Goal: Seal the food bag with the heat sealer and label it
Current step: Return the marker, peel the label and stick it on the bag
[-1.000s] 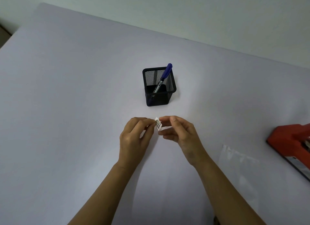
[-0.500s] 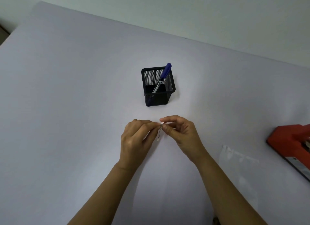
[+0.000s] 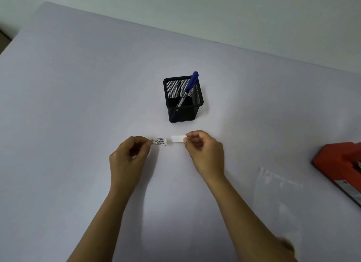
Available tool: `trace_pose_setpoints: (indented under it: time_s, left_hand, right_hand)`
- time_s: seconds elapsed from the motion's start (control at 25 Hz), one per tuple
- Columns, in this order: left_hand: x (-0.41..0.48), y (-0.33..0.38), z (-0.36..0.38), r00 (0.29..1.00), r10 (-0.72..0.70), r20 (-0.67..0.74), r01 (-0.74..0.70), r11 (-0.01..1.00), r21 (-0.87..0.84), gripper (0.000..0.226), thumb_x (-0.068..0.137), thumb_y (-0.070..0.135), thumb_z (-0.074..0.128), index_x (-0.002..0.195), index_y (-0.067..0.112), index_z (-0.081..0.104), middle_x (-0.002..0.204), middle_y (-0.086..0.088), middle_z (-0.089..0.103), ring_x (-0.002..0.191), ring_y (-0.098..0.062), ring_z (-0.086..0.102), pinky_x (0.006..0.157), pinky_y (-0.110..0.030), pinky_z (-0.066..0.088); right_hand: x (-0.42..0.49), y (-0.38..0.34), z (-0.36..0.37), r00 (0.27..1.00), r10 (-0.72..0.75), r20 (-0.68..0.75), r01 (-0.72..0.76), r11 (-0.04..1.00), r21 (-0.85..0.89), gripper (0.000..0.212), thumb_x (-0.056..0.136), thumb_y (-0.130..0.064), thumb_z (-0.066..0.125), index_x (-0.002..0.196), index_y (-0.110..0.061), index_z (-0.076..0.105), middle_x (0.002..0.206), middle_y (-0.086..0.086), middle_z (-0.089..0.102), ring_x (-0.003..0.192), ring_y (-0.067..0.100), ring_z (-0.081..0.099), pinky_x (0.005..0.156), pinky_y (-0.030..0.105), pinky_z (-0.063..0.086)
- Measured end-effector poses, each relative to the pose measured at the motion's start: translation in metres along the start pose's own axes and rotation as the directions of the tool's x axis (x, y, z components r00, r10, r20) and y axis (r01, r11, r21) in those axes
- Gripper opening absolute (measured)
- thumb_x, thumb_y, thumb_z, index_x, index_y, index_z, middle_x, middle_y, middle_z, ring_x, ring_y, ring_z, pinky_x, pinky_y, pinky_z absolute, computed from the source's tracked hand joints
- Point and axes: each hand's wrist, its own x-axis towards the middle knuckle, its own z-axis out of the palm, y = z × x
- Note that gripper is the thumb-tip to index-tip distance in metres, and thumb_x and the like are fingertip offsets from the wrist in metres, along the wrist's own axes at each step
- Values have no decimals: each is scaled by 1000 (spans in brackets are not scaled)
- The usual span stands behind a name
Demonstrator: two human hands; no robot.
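Observation:
My left hand [image 3: 128, 158] pinches a small written label [image 3: 160, 141] by its left end, blue handwriting facing up. My right hand [image 3: 204, 151] pinches a blank white backing strip [image 3: 177, 138] by its right end. The two pieces are apart, with a small gap between them, held just above the table. A clear plastic food bag [image 3: 277, 193] lies flat on the table to the right of my right forearm. The red heat sealer [image 3: 340, 164] sits at the right edge of the view, partly cut off.
A black mesh pen holder [image 3: 183, 107] stands beyond my hands and holds a blue marker [image 3: 190, 85]. The pale table [image 3: 78, 105] spreads wide to the left. A wall runs behind the table's far edge.
The label and its backing, held together between both hands before, are now peeled apart. My hands have moved away from each other, left hand leftward, right hand rightward.

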Motion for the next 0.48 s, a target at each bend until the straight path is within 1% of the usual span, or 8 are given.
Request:
trace_pose_setpoints:
  time_s: [0.08,0.12,0.2,0.28,0.32,0.4,0.48]
  left_hand:
    - [0,3,-3,997,-71,15,71,997,3,8,84,16,68,80,23,68,77,8,69,73,-10,62,65,-8,44]
    - [-1,5,-4,996,-84,26,84,996,9,8,84,16,68,80,23,69,76,8,69,72,-10,61,63,-8,43]
    - [-4,12,-3,995,-88,41,87,996,18,10,83,17,68,78,25,69,72,9,68,67,-5,59,60,-6,42]
    - [-8,18,0,993,-101,54,102,995,-11,10,83,18,68,77,26,69,72,10,69,65,-3,59,61,-10,43]
    - [-10,22,2,991,-113,65,115,993,-35,9,83,18,68,78,25,70,71,8,69,67,-5,60,63,-15,45]
    - [-14,32,9,986,-131,107,139,988,-74,5,83,18,69,80,23,71,73,4,70,70,-12,62,66,-23,46]
    - [-24,44,24,976,-126,179,144,986,-88,4,82,17,70,81,21,72,73,1,70,69,-13,63,67,-27,47]
  right_hand:
    - [-1,-4,7,997,-64,-43,53,972,-230,7,82,-24,63,88,-23,66,80,-11,67,73,10,61,57,23,46]
    - [-2,-6,10,992,-110,-69,84,947,-310,7,82,-24,62,88,-22,65,83,-9,67,74,13,60,54,23,42]
    - [-6,-8,12,983,-154,-103,105,922,-373,11,82,-24,60,92,-20,63,91,-3,64,79,17,58,54,23,37]
    - [-11,-9,7,985,-130,-113,85,938,-336,17,85,-29,58,99,-19,62,96,-2,63,79,15,55,51,20,33]
    - [-15,-10,1,986,-117,-117,77,951,-298,18,87,-31,57,100,-19,61,96,-3,63,77,12,53,50,18,32]
    - [-22,-11,-19,984,-112,-139,80,973,-219,16,89,-33,56,96,-19,62,90,-5,64,70,8,53,53,17,38]
    - [-32,-5,-49,982,-87,-168,62,986,-152,13,89,-31,57,88,-19,63,78,-10,62,60,6,55,56,15,43]
